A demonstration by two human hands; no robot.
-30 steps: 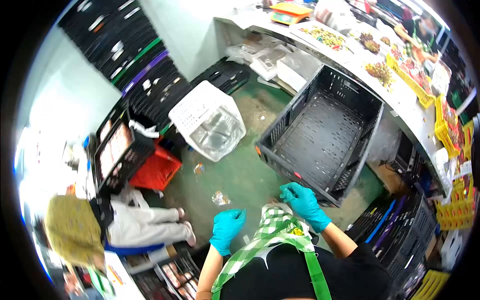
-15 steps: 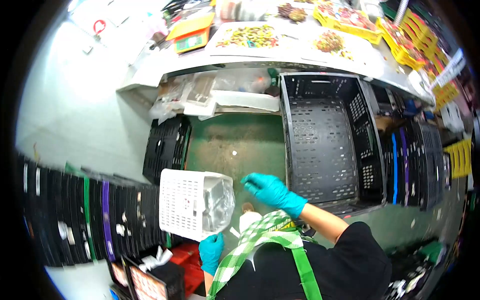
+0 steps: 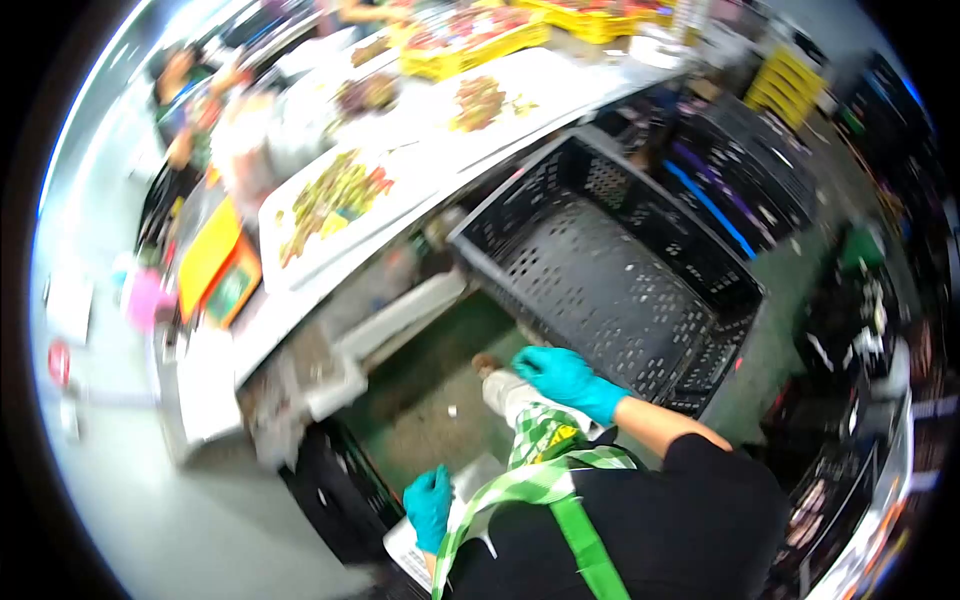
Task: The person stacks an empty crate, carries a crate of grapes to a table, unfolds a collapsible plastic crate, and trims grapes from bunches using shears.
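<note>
My left hand, in a teal glove, is closed at the edge of a white plastic basket. Most of that basket is hidden by my arm and body; a bit of its clear liner shows. My right hand, gloved the same way, hovers over my leg with its fingers curled together, and nothing shows in it. Just beyond it stands a large black crate with slotted walls, and the hand does not appear to grip it.
A white worktable runs along the far side, bearing a tray of green produce, an orange scale and yellow crates. Folded black crates stand at the right. Another person is at the table's far left.
My view has turned to the right and the scene tilts. The white basket has slid low in view, mostly behind my arm. My right hand now appears closer to the black crate.
</note>
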